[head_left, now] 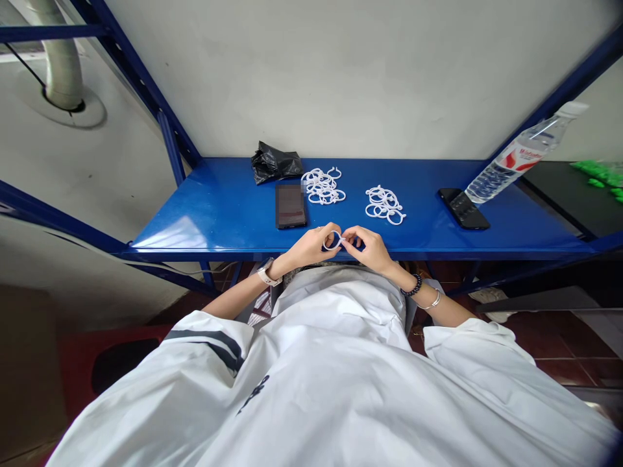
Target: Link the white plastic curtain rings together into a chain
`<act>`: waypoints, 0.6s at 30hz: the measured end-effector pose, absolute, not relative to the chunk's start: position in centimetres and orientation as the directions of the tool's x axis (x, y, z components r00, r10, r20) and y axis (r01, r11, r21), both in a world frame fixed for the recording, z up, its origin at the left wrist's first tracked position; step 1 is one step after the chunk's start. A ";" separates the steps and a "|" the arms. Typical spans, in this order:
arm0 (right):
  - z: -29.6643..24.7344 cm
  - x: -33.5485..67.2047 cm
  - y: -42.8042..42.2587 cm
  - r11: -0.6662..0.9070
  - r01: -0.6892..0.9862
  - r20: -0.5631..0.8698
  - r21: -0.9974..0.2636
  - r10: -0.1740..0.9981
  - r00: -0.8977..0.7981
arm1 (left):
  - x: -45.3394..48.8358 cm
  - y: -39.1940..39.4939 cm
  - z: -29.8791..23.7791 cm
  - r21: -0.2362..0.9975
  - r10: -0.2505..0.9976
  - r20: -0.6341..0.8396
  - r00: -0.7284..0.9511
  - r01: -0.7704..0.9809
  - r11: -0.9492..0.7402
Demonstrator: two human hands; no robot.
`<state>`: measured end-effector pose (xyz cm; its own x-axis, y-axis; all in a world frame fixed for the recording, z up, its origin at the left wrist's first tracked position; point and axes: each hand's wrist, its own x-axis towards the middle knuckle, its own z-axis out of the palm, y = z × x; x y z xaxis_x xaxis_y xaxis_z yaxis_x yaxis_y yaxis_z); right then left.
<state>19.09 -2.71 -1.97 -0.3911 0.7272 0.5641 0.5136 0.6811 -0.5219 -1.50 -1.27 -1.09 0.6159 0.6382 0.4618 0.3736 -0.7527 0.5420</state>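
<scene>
Between my two hands, at the table's front edge, is a white plastic ring (331, 240). My left hand (314, 246) is closed on the ring, its thumb and fingers around the left side. The fingertips of my right hand (368, 248) pinch the ring's right end, where a small part is too tiny to make out. Just beyond my hands lies a heap of similar white rings (323, 187), some with small eyelets. A smaller pile of white rings (385, 205) rests to its right, past my right hand.
On the blue table (228, 201) are a dark phone-like device (291, 206), a crumpled black plastic bag (275, 162), a black phone (464, 209) and a water bottle (520, 159). Blue metal posts (146, 84) frame both sides; a pale wall (341, 78) stands behind.
</scene>
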 end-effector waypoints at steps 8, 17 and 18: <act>-1.9 19.2 -2.7 0.684 0.525 0.557 -0.507 0.725 -0.406 | -1.4 -1.3 -1.0 0.543 0.639 0.464 0.613 0.374 -0.752; -2.0 19.2 -2.7 0.685 0.507 0.559 -0.522 0.725 -0.403 | -1.5 -1.2 -1.2 0.535 0.624 0.468 0.626 0.361 -0.764; -2.1 19.2 -2.7 0.683 0.508 0.558 -0.525 0.727 -0.401 | -1.5 -1.2 -1.1 0.535 0.622 0.467 0.629 0.359 -0.765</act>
<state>19.22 -2.68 -2.05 -0.4009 0.7267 0.5578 0.5082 0.6831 -0.5246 -1.55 -1.20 -1.15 0.6291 0.6216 0.4667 0.3586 -0.7648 0.5352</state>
